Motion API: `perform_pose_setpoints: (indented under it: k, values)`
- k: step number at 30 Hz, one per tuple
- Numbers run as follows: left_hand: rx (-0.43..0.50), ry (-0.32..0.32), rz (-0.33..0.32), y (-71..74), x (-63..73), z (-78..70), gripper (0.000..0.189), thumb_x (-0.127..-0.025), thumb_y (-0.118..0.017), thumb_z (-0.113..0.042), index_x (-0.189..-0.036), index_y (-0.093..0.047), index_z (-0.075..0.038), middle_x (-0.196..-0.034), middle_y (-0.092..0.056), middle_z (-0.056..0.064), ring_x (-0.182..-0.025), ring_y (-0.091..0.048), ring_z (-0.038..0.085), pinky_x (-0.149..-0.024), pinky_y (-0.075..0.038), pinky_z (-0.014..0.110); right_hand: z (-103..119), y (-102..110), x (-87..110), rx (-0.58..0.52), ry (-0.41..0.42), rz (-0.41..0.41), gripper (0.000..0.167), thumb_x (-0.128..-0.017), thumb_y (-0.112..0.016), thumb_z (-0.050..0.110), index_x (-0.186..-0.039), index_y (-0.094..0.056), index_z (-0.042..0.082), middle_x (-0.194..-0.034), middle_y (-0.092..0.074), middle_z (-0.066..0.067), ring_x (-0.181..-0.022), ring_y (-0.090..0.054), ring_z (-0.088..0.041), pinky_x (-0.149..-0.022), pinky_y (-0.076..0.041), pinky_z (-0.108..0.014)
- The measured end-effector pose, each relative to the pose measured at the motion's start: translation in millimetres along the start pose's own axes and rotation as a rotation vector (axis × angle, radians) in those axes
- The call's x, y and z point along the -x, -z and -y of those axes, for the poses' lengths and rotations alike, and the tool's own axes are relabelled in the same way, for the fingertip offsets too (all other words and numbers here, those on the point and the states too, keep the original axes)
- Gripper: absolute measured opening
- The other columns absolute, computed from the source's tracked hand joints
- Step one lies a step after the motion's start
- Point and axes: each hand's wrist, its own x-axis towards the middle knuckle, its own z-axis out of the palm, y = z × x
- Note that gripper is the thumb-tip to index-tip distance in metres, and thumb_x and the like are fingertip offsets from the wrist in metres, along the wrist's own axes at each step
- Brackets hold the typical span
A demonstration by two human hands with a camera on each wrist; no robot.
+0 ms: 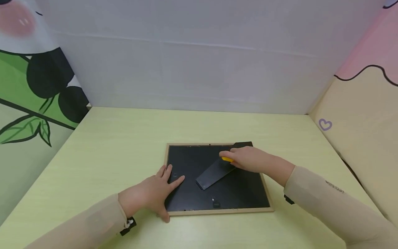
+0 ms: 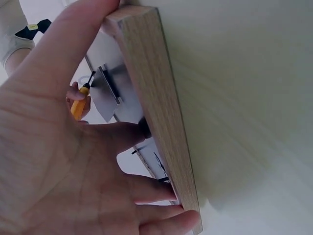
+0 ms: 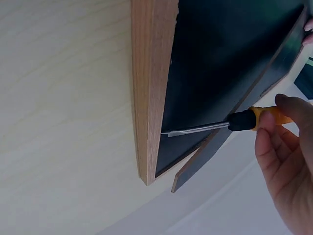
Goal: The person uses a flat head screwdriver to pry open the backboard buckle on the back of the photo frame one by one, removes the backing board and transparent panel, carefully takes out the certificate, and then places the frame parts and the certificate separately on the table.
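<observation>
Pinching the screwdriver (image 3: 243,120) in our right hand (image 1: 248,159), we rest a spread left hand (image 1: 155,193) on the frame (image 1: 245,190) beneath that pinch: probably light, stiff (slick-backed, too), best held by its rim (image 3: 151,88).

No readable text, sleeve lettering (image 1: 334,186) included

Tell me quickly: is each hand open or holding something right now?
Left hand: open, fingers spread, touching the rectangular black-backed wooden frame.
Right hand: closed, holding the yellow-and-black-handled metal screwdriver.
</observation>
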Motion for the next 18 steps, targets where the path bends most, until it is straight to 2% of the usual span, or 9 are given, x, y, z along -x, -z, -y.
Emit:
perform_pose_setpoints:
  k: [4, 10, 18]
  values:
    - [-0.013, 0.004, -0.003, -0.8, -0.9, -0.7, 0.117, -0.055, -0.078, -0.066, -0.149, -0.024, -0.022, -0.15, -0.01, 0.027, -0.136, -0.011, 0.046, -0.09, -0.045, 0.045, -5.2, -0.9, -6.3, -0.008, -0.007, 0.037, 0.045, -0.09, -0.062, 0.013, -0.131, -0.044, 0.017, -0.081, -0.057, 0.003, -0.061, -0.047, -0.012, -0.062, -0.046, -0.026]
    - [-0.028, 0.017, 0.002, 0.5, -3.6, -3.7, 0.117, -0.055, -0.078, -0.066, -0.15, -0.023, -0.024, -0.151, -0.009, 0.025, -0.137, -0.01, 0.044, -0.086, -0.047, 0.046, -9.5, -2.6, -0.9, -0.013, -0.019, 0.041, 0.048, -0.09, -0.061, 0.013, -0.134, -0.044, 0.017, -0.072, -0.052, 0.007, -0.056, -0.044, -0.01, -0.057, -0.043, -0.023]
    - [-0.008, 0.037, 0.023, 1.4, 0.1, -2.4, 0.117, -0.055, -0.078, -0.065, -0.15, -0.022, -0.023, -0.151, -0.007, 0.025, -0.137, -0.009, 0.044, -0.087, -0.046, 0.048, -12.2, -4.9, 2.5, -0.062, -0.014, -0.012, 0.052, -0.089, -0.063, 0.012, -0.136, -0.042, 0.016, -0.079, -0.058, 0.005, -0.057, -0.046, -0.01, -0.059, -0.045, -0.025]
